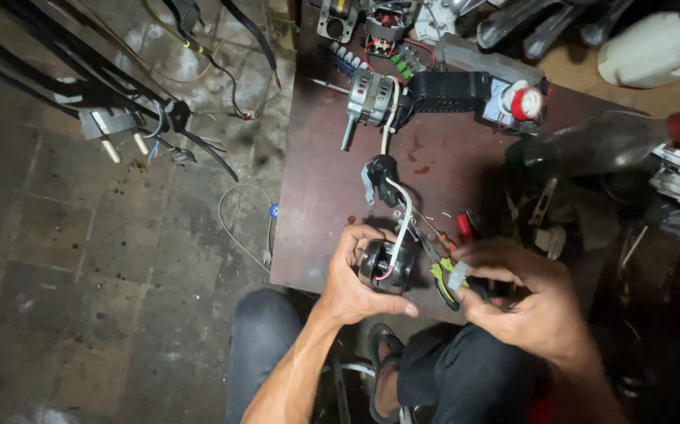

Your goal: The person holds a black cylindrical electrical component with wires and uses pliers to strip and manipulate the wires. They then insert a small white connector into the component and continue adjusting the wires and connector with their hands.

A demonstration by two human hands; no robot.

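Dark reddish-brown tabletop [332, 204] carries a silver electric motor [370, 98], a black ribbed housing [450, 92] and a dark red-capped bottle [607, 141]. Near its front edge, the left hand [356, 279] cups a small round black motor [385, 267], while the right hand [524, 302] pinches a small white connector [458, 275] beside yellow-handled pliers [442, 275].

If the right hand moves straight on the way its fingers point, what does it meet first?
Probably the small black motor held in the left hand; the right hand points leftward at it, though depth is unclear.
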